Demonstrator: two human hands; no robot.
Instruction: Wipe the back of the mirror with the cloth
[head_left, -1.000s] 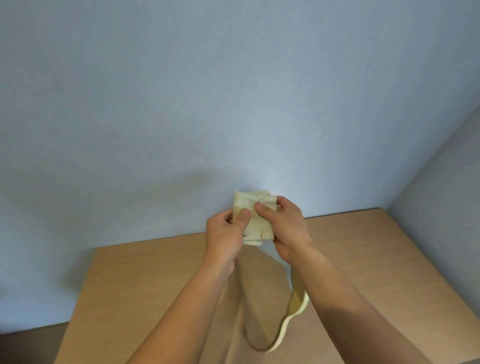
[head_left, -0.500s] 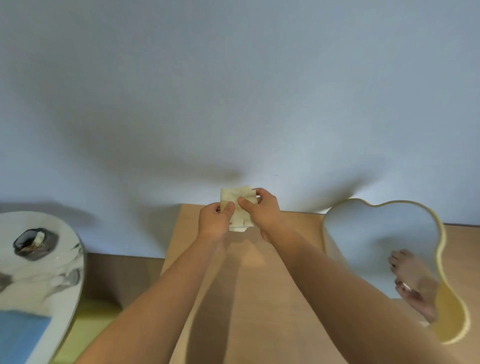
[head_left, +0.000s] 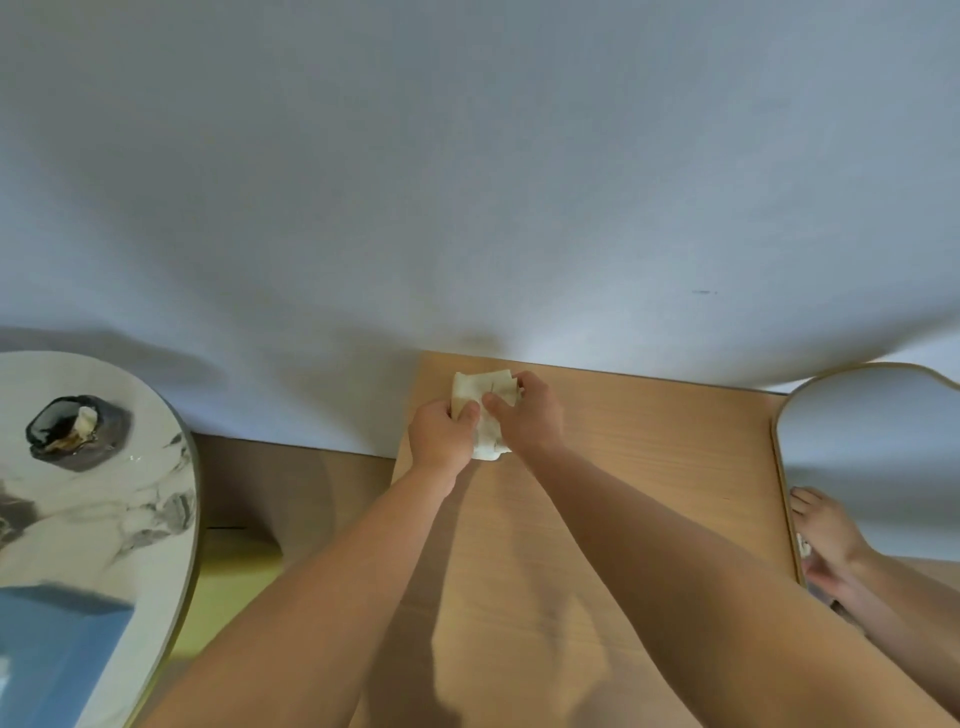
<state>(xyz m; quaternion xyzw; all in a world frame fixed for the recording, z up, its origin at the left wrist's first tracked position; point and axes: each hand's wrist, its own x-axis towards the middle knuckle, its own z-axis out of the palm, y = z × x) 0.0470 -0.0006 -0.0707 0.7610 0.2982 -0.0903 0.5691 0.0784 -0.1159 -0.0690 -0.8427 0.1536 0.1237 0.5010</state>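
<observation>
Both hands hold a small folded cream cloth (head_left: 485, 410) above the far left corner of a light wooden table (head_left: 649, 457). My left hand (head_left: 441, 439) grips its lower left edge and my right hand (head_left: 527, 415) pinches its right side, thumbs on top. A wavy-edged mirror (head_left: 872, 457) with a cream frame stands at the right edge of the view, glass side towards me, reflecting the wall and a hand. Its back is hidden.
A pale wall (head_left: 467, 182) rises right behind the table. At the left stands a round marble-patterned table (head_left: 104, 519) with a dark dish (head_left: 72, 431) on it. Between the two tables lies wooden floor (head_left: 291, 493) and a yellow-green surface (head_left: 228, 582).
The view has swung left and down: the marble table came into sight and the mirror slid to the right edge. Both hands kept hold of the cloth, now lower, near the table top.
</observation>
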